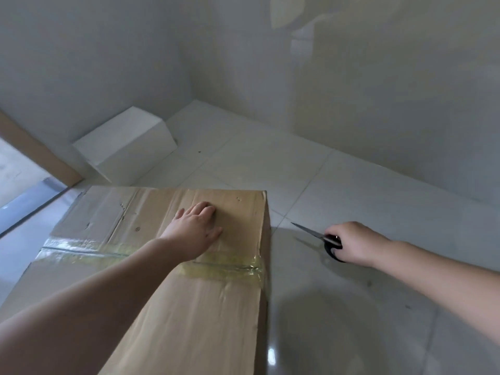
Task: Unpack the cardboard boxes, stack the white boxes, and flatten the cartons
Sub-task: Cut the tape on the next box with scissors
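Fingers [208, 212] of our left hand [196, 228] lie flat on the taped cardboard box [189, 307]; right hand [357, 244] grips scissors [322, 238]. Tape [224, 267] uncut; one white box [127, 147] sits far left.

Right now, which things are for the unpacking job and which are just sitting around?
For the job:
- taped cardboard box, left hand resting on it
- scissors gripped in right hand
- white box by the wall

Just there:
- brown board leaning at far left

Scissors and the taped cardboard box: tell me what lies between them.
Head view: only bare tiled floor separates the scissors, gripped by the right hand, from the cardboard box.
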